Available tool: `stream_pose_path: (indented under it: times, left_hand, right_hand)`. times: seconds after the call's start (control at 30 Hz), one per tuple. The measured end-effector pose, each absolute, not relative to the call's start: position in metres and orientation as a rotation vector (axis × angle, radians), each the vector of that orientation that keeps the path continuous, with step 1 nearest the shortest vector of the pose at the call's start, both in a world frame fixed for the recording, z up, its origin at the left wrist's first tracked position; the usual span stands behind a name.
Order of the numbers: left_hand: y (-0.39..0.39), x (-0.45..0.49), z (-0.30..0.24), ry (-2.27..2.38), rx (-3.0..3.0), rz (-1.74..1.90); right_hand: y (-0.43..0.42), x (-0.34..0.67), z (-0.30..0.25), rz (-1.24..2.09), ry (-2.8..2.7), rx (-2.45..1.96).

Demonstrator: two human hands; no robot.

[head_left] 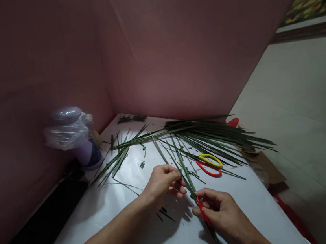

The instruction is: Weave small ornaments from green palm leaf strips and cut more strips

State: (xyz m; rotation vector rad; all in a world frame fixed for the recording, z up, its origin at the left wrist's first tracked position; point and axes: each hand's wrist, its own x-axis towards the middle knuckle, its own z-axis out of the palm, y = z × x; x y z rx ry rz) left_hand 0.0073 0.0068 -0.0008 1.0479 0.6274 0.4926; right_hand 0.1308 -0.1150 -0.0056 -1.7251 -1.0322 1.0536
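My left hand (pixel 168 180) is closed in a pinch on a long green leaf strip (pixel 177 163), the other fingers curled below. Lower and to the right, my right hand (pixel 221 208) grips the lower part of the long leaf strips (pixel 189 180) together with a slim red-handled tool (pixel 203 212). The tool's kind is not clear, as fingers cover part of it. Leaf ends trail below that hand. Just beyond my hands lies a pair of scissors (pixel 210 165) with one yellow and one red handle loop, its blades among the leaves.
A thick bundle of long green leaves (pixel 218 135) spreads across the back right of the white table (pixel 127 221). Cut strips (pixel 122 158) and small scraps lie at left. A purple bottle (pixel 86 151) under clear plastic stands by the pink wall (pixel 167 58). Cardboard (pixel 268 168) is beyond the right edge.
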Motion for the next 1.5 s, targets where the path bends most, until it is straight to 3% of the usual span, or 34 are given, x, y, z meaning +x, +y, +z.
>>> stream_pose_path:
  times: [1.5]
  left_hand:
    - [0.0087, 0.0090, 0.0001, 0.621, 0.977, 0.480]
  right_hand:
    - [-0.1141, 0.1292, -0.0078, 1.082, -1.052, -1.700]
